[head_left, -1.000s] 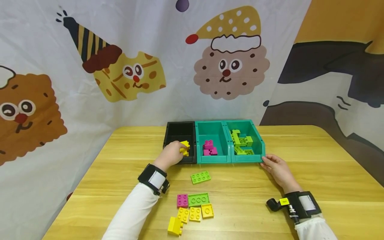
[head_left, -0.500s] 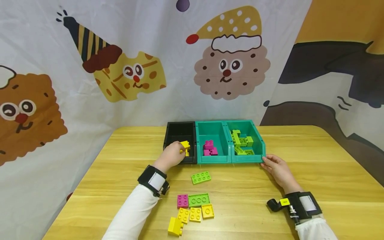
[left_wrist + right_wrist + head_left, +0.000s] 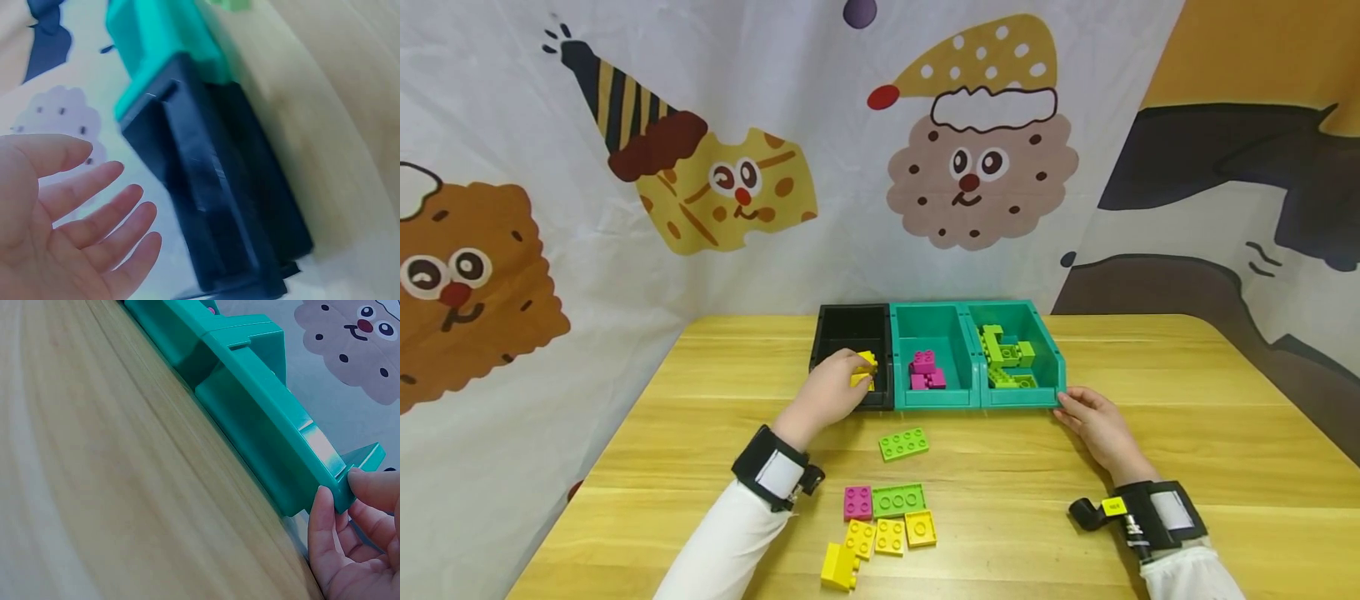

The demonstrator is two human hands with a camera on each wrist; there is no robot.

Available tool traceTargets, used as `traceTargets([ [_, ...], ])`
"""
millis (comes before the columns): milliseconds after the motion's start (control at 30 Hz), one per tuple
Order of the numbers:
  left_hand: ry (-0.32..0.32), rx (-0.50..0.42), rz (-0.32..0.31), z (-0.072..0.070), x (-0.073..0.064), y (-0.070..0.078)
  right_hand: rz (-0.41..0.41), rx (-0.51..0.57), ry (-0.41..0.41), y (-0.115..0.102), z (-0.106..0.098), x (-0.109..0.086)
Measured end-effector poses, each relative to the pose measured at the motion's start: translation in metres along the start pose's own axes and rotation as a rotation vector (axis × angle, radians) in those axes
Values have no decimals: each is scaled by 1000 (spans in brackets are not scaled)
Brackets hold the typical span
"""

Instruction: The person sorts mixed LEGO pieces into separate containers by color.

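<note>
My left hand (image 3: 831, 387) hovers over the front of the black bin (image 3: 853, 321), close to several yellow bricks (image 3: 868, 360) inside it. In the left wrist view its fingers (image 3: 125, 225) are loosely spread and hold nothing. With thumb and fingers my right hand (image 3: 1097, 427) pinches the front right corner of the right-hand teal bin (image 3: 1022, 397); the right wrist view shows the thumb (image 3: 375, 487) on the bin's edge. Green bricks (image 3: 1000, 354) lie in that bin. Magenta bricks (image 3: 925, 367) are in the middle teal bin (image 3: 934, 398).
On the wooden table (image 3: 1000, 517), in front of the bins, lie a green brick (image 3: 904, 445), another green brick (image 3: 898, 500), a magenta brick (image 3: 857, 502) and several yellow bricks (image 3: 890, 537). Behind the table hangs a printed cloth (image 3: 850, 275).
My left hand has let go of the yellow brick, which now lies in the black bin. The left wrist has turned and shifted slightly. My right hand stays at the bin's corner.
</note>
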State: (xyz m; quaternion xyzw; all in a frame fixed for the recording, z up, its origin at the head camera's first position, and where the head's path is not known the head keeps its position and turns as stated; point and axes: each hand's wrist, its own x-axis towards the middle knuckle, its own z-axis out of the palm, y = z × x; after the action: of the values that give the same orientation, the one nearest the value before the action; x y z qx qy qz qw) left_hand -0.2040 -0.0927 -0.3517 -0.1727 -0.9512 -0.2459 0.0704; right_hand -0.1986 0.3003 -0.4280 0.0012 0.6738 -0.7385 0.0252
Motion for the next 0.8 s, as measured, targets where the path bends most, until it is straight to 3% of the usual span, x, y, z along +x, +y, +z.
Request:
traceTargets([
  [233,-49,-8,66,-5,-17,15,-8,25,-6,3,-1,0],
  [433,-52,9,122,-8,-32,25,-14,6,1,2,-1,0],
  [800,-178,55,155,-13,-63,32,10,-31,12,-1,2,-1],
])
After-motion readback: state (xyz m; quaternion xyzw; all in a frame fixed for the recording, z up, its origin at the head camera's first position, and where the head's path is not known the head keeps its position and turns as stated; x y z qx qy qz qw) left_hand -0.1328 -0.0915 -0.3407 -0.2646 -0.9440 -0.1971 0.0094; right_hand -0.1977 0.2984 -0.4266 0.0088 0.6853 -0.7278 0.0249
